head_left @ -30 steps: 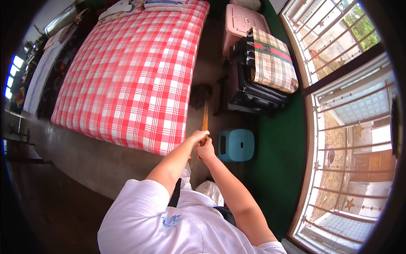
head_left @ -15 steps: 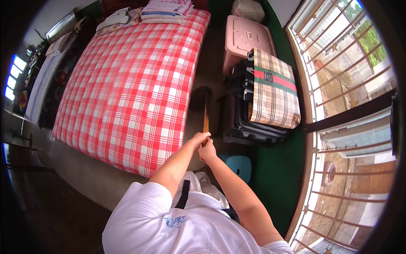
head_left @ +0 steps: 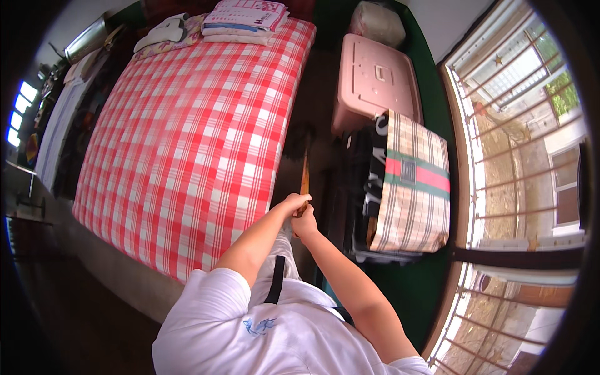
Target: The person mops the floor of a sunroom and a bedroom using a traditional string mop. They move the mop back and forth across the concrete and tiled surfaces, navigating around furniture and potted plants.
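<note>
While I looked down, the bed (head_left: 181, 134) filled most of my view, its cover checked in red and white. Well to the right of the bed, beyond the stored goods, was a barred window (head_left: 522, 181). Nearer to the bed on that same side lay a plaid bag (head_left: 415, 200) with a green and red band, resting on a black case (head_left: 359, 209) that was partly lost in shadow. Past the bag, to the right of the bed's far half, was a pink lidded bin (head_left: 384, 81). Behind it, level with the bed's far end, sat a pale wrapped bundle (head_left: 377, 25). On the bed's far end lay a stack of folded cloths (head_left: 240, 25). The long-handled tool (head_left: 305, 178) pointed away from me along the floor just beside the bed's right edge; its dark head was too blurred for me to tell broom from mop. Both my hands were wrapped round its shaft near the bed's right-hand corner: the left hand (head_left: 295, 203) farther along it, the right hand (head_left: 305, 222) just behind, closer to my body.
</note>
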`<action>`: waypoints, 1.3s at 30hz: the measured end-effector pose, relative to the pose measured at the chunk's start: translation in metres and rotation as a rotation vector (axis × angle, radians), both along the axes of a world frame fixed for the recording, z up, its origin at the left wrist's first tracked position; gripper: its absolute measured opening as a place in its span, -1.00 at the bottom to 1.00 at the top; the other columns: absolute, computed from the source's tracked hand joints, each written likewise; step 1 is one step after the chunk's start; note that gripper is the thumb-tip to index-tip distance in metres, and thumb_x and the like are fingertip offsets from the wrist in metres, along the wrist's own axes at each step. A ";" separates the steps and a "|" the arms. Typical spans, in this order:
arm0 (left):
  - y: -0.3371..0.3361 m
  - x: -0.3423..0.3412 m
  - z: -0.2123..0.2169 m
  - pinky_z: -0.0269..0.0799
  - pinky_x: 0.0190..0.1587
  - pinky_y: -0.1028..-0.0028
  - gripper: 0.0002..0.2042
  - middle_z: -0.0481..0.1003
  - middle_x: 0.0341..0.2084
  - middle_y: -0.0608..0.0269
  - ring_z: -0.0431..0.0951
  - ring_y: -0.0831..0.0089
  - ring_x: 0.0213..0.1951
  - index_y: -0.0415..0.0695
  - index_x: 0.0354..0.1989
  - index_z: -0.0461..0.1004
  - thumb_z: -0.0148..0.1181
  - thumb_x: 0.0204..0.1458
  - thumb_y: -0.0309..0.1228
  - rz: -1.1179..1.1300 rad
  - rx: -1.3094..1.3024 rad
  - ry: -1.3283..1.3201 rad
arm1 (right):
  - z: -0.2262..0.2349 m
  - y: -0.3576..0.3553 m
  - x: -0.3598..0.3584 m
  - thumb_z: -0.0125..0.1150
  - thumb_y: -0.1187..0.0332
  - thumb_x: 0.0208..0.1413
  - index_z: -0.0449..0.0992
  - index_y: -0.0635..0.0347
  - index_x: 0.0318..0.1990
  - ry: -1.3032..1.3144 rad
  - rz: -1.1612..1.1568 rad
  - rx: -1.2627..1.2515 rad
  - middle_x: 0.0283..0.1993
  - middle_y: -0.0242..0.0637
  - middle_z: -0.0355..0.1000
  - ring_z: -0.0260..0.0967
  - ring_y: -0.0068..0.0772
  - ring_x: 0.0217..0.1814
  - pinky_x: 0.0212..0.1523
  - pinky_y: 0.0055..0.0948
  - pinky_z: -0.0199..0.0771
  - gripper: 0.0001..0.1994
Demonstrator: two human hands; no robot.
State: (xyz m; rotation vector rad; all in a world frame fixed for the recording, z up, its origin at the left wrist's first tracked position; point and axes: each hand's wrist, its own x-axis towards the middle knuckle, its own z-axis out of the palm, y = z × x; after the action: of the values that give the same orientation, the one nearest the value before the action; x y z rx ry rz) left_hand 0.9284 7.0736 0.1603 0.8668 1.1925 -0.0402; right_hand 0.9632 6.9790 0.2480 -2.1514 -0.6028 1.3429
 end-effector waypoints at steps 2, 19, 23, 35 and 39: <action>0.043 0.018 -0.015 0.11 -0.74 0.48 -0.69 0.30 -0.83 0.27 0.28 0.46 -0.78 -0.17 -0.70 0.40 0.10 -0.08 -0.21 -0.013 0.063 0.001 | -0.012 0.043 0.020 0.09 0.56 -0.13 -0.03 0.24 0.18 0.060 -0.004 -0.027 -0.25 -0.17 0.35 0.38 -0.31 -0.57 -0.74 -0.39 0.30 -0.34; 0.403 0.181 -0.027 0.50 -0.47 0.37 -0.60 0.51 -0.46 0.00 0.57 0.25 -0.38 -0.35 -0.33 0.49 0.23 -0.18 -0.19 -0.328 0.300 0.250 | -0.065 0.378 0.159 -0.01 0.61 -0.02 -0.23 -0.01 0.29 0.396 -0.380 0.139 -0.33 -0.26 0.28 0.24 -0.48 -0.60 -0.65 -0.46 0.34 -0.25; 0.427 0.227 -0.056 0.51 -0.27 0.38 -0.71 0.55 -0.38 0.00 0.58 0.22 -0.26 -0.25 -0.35 0.53 0.20 -0.12 -0.24 -0.555 0.615 0.566 | -0.079 0.404 0.179 0.00 0.62 0.02 -0.06 -0.14 0.25 0.909 -0.773 0.358 -0.37 -0.31 0.31 0.25 -0.49 -0.52 -0.52 -0.48 0.28 -0.34; 0.290 0.150 -0.065 0.52 -0.32 0.22 -0.45 0.49 -0.25 -0.10 0.55 0.09 -0.27 -0.24 0.03 0.19 0.16 -0.10 -0.20 -0.289 0.602 0.401 | -0.037 0.224 0.116 0.04 0.66 -0.04 -0.06 -0.22 0.26 0.997 -0.799 0.223 -0.38 -0.26 0.25 0.19 -0.46 -0.52 -0.59 -0.54 0.20 -0.26; 0.203 0.111 -0.035 0.38 -0.11 0.17 -0.66 0.48 -0.21 -0.03 0.50 0.04 -0.19 0.03 0.05 0.29 -0.10 0.08 -0.26 -0.497 0.855 0.385 | -0.017 0.132 0.082 0.03 0.67 -0.04 -0.07 -0.17 0.27 0.965 -0.792 0.209 -0.37 -0.22 0.26 0.18 -0.43 -0.53 -0.60 -0.54 0.20 -0.26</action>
State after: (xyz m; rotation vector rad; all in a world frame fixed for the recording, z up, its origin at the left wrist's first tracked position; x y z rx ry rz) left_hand 1.0396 7.2762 0.1253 1.9679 1.3282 -0.1075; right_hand 1.0453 7.1111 0.2309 -1.1112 0.4342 1.4995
